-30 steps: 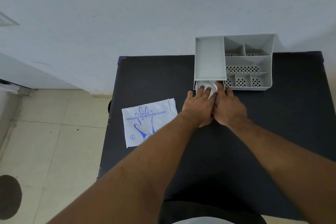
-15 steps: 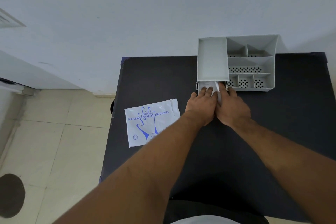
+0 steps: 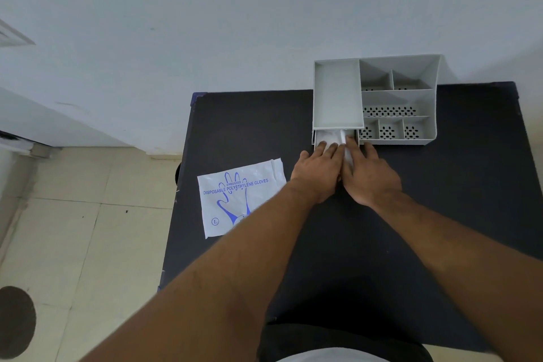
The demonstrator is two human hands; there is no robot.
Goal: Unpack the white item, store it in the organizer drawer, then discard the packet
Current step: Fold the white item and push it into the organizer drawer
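A torn-open packet (image 3: 241, 197) lies flat at the left edge of the black table (image 3: 470, 185), just beside the person's left forearm, printed in blue with "EMBOSSED DISPOSABLE POLYETHYLENE GLOVES", a glove outline and a circled "L". To its right, the left hand (image 3: 318, 172) rests palm-down with fingers extended and close together, their tips pressing on the white item (image 3: 330, 137), a wad of thin folded gloves lying in the partly open drawer (image 3: 316, 141) at the lower left of the grey organizer (image 3: 411, 103). The right hand (image 3: 370, 178) lies touching the left, its fingers also flat and unclenched, one fingertip on the white bundle; neither hand grips anything, both simply push. A strip of white material appears to trail out between the hands over the drawer's front. Done well, the step likely calls for tucking that loose strip fully inside and flattening the wad before sliding the drawer shut, so nothing catches under the tray above. The packet remains to be discarded. No writing is legible on the organizer.
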